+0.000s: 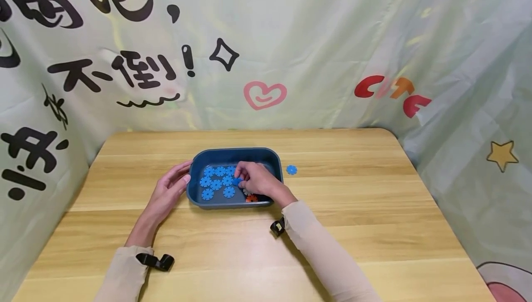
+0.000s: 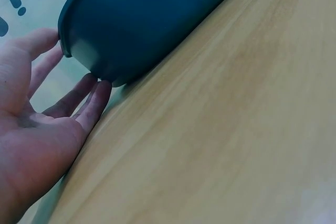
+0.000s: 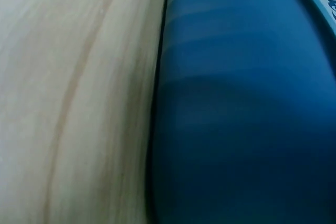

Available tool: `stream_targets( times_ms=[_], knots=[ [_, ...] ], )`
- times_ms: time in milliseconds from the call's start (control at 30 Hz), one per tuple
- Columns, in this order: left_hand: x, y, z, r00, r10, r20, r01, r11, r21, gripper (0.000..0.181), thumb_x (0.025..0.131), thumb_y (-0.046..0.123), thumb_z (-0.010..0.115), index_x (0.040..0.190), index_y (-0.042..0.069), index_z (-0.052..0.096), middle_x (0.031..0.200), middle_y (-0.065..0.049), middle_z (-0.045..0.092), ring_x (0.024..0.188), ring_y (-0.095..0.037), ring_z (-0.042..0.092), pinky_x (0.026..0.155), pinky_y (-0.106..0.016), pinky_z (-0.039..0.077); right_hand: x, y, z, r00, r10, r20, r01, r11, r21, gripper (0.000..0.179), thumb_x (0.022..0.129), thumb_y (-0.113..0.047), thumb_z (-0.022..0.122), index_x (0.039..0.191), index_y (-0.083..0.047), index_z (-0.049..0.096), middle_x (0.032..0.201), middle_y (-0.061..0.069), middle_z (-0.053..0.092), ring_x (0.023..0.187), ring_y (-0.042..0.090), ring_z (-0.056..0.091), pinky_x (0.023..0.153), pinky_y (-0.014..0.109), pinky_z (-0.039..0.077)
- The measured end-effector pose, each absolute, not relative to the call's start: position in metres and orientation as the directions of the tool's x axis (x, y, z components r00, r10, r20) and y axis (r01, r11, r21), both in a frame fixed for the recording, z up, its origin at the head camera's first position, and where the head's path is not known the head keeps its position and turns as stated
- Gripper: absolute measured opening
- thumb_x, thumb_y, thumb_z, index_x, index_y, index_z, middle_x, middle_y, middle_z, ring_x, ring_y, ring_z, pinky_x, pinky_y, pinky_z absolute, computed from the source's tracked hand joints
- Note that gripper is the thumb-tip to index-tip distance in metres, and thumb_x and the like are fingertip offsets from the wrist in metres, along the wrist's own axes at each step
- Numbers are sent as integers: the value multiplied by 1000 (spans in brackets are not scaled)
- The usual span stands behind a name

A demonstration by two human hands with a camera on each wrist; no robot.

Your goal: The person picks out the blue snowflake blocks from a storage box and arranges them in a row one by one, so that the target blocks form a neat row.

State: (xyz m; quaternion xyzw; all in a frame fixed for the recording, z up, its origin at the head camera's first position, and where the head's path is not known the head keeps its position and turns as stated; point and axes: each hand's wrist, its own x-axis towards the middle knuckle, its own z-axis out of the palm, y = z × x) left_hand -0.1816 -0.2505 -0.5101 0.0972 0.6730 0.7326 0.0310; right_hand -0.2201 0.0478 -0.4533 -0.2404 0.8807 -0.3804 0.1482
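Observation:
A dark blue tray holds several blue notched plastic discs, flat and flower-shaped. My right hand reaches over the tray's right part and pinches a blue notched disc between thumb and fingers. Under that hand an orange disc and a bit of a whitish one show, partly covered. At the tray's left end, my left hand touches the wall with its fingertips, the fingers spread along it in the left wrist view. The right wrist view is filled by the tray's outer wall; the right hand is hidden there.
One blue disc lies on the wooden table, just right of the tray. Printed cloth hangs behind the table and along its sides. Each sleeve carries a black wrist camera.

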Motion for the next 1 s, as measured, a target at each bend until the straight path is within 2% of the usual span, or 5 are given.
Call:
stream_targets(
  times_ms=[167,400,500,733,1000],
  knots=[
    [-183,-249,-512,-977,187,104,89,-84,992,48,108,15,55,154,5,44,153,-18,44,130,-19,54,102,-28,51,-220,51,-451,-844,-536,-13,-333,542,-771,11,96,-2,71,105,-4,65,90,2,61,83,17,57,74,25,51],
    [-182,-250,-512,-977,185,106,90,-94,991,48,108,15,55,154,5,44,153,-18,43,130,-20,54,102,-28,51,-220,52,-448,-852,-522,21,-308,469,-828,14,100,-2,65,114,-1,62,92,5,61,84,21,72,68,25,55],
    [-181,-250,-512,-977,189,102,85,-92,992,48,108,15,55,154,6,44,152,-17,44,130,-20,54,102,-29,51,-219,53,-447,-857,-514,17,-294,461,-837,16,101,-2,64,117,-2,61,95,6,60,86,24,72,65,26,55],
    [-181,-250,-511,-979,182,95,83,-76,994,48,108,17,56,154,7,45,153,-15,44,131,-20,54,103,-29,50,-218,56,-440,-853,-518,74,-324,413,-851,23,101,-3,63,124,-1,59,101,7,61,86,27,73,70,26,59],
    [-181,-252,-511,-977,189,102,87,-85,993,48,108,15,54,154,6,44,154,-18,42,131,-20,53,103,-28,50,-212,63,-432,-850,-504,154,-351,323,-879,21,100,-3,65,121,-3,63,99,9,64,86,35,72,70,27,60]
  ],
)
